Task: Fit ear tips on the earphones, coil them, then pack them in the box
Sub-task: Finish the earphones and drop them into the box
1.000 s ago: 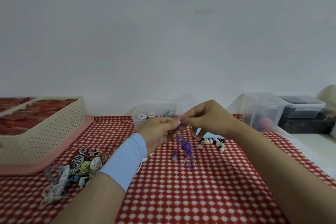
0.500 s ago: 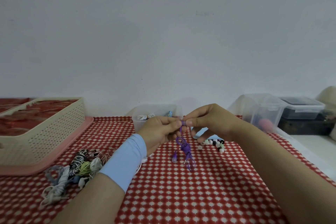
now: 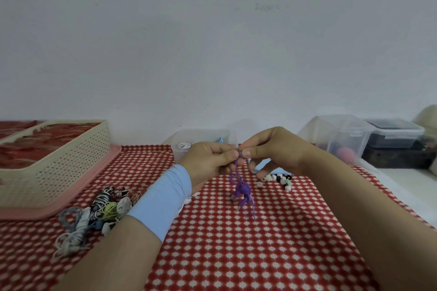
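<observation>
Purple earphones [image 3: 242,190] hang in a loose tangle just above the red checked cloth. Both hands meet at their top end: my left hand [image 3: 208,163] and my right hand [image 3: 272,151] pinch a purple earbud between thumbs and forefingers. The bud itself is mostly hidden by the fingertips. Loose ear tips [image 3: 280,178], black, white and green, lie on the cloth under my right hand. A clear plastic box [image 3: 201,139] with coiled earphones inside stands behind my left hand.
A heap of coiled earphones [image 3: 94,210] in several colours lies at the left. A cream perforated basket [image 3: 54,165] sits on a pink tray [image 3: 94,186] at far left. Clear lidded containers [image 3: 343,134] and a dark-filled one [image 3: 395,134] stand at the back right.
The hands have stayed together at the earbud with only slight finger shifts. The hanging purple cable has swung a little.
</observation>
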The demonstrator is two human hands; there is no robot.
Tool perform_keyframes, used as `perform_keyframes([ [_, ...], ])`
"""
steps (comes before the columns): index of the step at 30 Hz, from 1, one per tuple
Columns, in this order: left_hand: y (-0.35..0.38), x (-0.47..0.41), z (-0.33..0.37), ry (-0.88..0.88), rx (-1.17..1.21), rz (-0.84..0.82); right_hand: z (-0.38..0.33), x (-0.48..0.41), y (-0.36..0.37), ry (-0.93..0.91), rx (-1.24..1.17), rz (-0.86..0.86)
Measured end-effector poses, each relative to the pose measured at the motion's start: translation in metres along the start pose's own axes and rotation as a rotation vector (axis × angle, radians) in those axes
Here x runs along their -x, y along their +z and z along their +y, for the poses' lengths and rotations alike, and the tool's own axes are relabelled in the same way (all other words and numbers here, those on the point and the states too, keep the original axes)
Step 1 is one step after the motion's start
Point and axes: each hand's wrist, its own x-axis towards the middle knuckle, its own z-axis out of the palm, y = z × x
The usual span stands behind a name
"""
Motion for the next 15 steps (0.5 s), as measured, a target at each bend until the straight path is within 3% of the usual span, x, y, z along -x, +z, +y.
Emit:
perform_keyframes([
  [6,-0.0013,0.0022,0.0018,-0.027,0.079,-0.041,0.0101,-0.0016,0.0048,-0.131,-0.036,0.044],
  [10,0.0019,0.0032,0.0026,-0.046,0.082,-0.057,0.0099,0.0005,0.0016,-0.123,-0.023,0.031],
  [15,0.0037,-0.0007,0.0038,-0.009,0.139,0.034,0.0031,-0.0031,0.0011,-0.152,0.004,0.129],
])
